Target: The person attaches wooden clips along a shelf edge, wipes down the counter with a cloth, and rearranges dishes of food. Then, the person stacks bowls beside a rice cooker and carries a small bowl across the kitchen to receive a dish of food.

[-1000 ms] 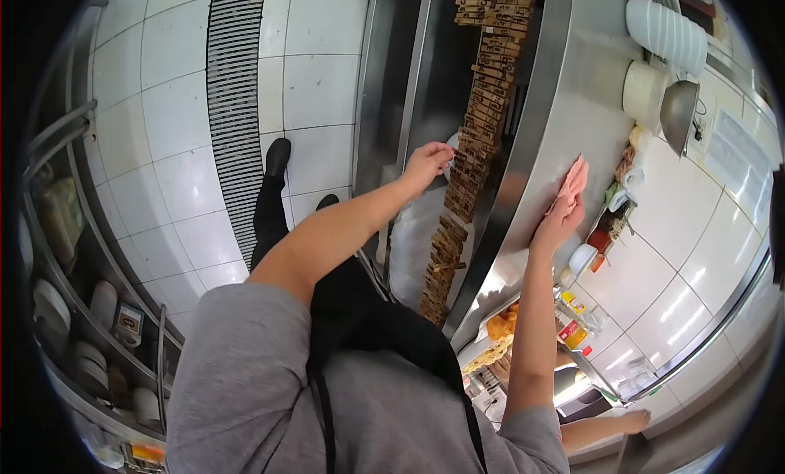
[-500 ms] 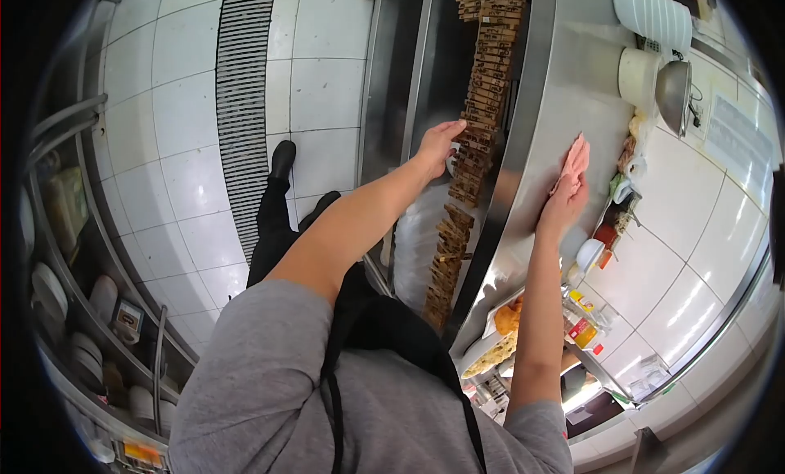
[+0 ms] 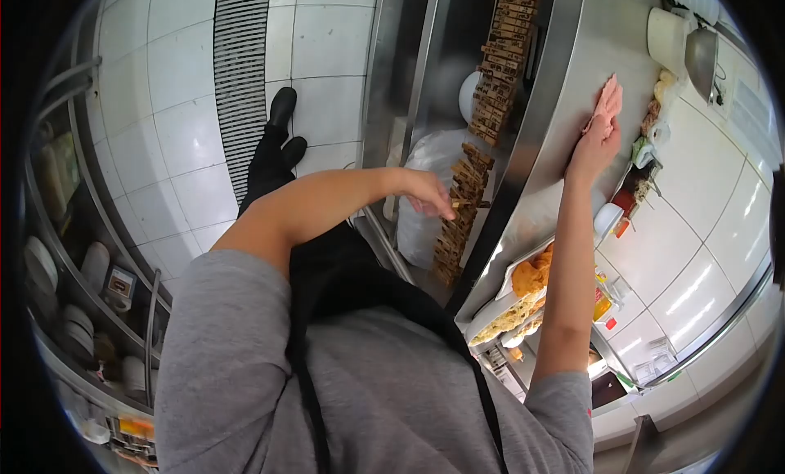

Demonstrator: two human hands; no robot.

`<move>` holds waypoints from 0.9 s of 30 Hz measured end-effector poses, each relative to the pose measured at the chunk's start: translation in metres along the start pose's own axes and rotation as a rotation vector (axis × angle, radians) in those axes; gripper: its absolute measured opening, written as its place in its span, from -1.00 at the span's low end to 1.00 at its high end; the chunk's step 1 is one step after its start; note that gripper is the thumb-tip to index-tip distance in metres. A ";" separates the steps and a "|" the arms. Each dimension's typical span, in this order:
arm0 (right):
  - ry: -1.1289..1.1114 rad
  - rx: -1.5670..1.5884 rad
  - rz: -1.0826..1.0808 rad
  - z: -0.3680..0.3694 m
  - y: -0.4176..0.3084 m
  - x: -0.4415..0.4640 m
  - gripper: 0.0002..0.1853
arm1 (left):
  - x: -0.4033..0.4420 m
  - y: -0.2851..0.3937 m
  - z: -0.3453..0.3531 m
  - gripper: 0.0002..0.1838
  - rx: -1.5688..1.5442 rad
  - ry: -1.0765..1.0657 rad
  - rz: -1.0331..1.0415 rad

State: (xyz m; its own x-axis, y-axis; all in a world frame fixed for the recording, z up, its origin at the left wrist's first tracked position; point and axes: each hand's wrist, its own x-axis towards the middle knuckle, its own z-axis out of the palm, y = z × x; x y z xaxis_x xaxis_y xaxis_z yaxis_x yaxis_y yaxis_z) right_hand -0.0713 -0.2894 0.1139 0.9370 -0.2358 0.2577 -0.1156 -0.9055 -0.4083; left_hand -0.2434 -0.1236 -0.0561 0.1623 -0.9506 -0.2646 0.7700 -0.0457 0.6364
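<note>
My left hand reaches over a long row of wooden clothespins with dark markings, clipped below the counter's edge. Its thumb and index finger are drawn together on a clothespin in the near part of the row; the fingertips are partly hidden. The far part of the clothespin row lies beyond a small gap. My right hand is closed around a crumpled pink cloth and rests with it on the stainless steel counter.
Beneath the clothespins are a clear plastic bag and a white round item. Trays of food, a white bowl and bottles line the counter. A floor drain and dish shelves are at left.
My left hand has moved along the clothespin row, from its far part to the near part, closer to my body. The view has shifted; the right hand still holds the cloth on the counter.
</note>
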 end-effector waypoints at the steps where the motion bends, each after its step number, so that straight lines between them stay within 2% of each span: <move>1: -0.003 0.003 -0.004 0.000 0.004 0.001 -0.47 | 0.006 -0.002 0.007 -0.62 -0.002 0.005 0.003; 3: 0.050 -0.035 -0.044 0.003 0.003 0.002 -0.47 | 0.013 0.000 0.019 -0.64 -0.094 0.202 0.182; 4: 0.055 -0.031 -0.039 0.004 0.000 -0.001 -0.47 | 0.012 0.001 0.021 -0.68 -0.215 0.202 0.153; 5: 0.052 -0.029 -0.028 0.002 -0.003 -0.002 -0.47 | 0.010 -0.001 0.024 -0.68 -0.211 0.197 0.149; 7: 0.054 -0.035 -0.024 0.000 -0.001 -0.001 -0.46 | 0.007 -0.004 0.028 -0.72 -0.549 0.114 0.172; 9: 0.095 -0.084 -0.054 0.005 0.010 0.005 -0.45 | 0.020 -0.016 0.036 -0.72 -0.493 0.204 0.225; 11: 0.027 0.038 0.008 0.004 -0.005 0.003 -0.45 | 0.036 -0.026 0.036 -0.62 -0.078 0.486 0.364; 13: -0.051 0.132 0.096 0.003 -0.005 -0.003 -0.45 | 0.033 -0.021 0.044 -0.60 -0.082 0.550 0.353; 15: 0.089 -0.099 -0.099 0.004 0.004 0.004 -0.44 | 0.039 -0.022 0.054 -0.59 -0.081 0.602 0.341; 17: 0.082 -0.150 -0.116 0.005 0.011 0.013 -0.50 | 0.055 -0.035 0.058 -0.54 -0.015 0.748 0.411; 18: 0.073 -0.198 -0.131 0.006 0.016 0.015 -0.56 | 0.053 -0.036 0.057 -0.54 -0.022 0.746 0.408; 20: 0.090 -0.084 -0.176 0.015 0.028 0.026 -0.58 | 0.037 -0.030 0.050 -0.53 -0.456 0.402 0.381; 21: 0.112 0.035 -0.224 0.016 0.024 0.024 -0.60 | 0.032 -0.033 0.049 -0.53 -0.459 0.400 0.379; 25: 0.108 -0.033 -0.145 0.009 0.013 0.017 -0.60 | 0.024 -0.046 0.043 -0.58 -0.453 0.451 0.356; 27: -0.023 -0.064 -0.039 0.003 0.010 0.020 -0.45 | 0.024 -0.049 0.044 -0.57 -0.495 0.458 0.368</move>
State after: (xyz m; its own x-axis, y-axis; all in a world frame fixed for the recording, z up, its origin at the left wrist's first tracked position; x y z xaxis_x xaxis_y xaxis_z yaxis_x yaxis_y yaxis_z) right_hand -0.0528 -0.3026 0.1125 0.9484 -0.1925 0.2519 -0.0990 -0.9346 -0.3416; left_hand -0.3039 -0.1579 -0.0616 0.6182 -0.6508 -0.4407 0.7856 0.4945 0.3719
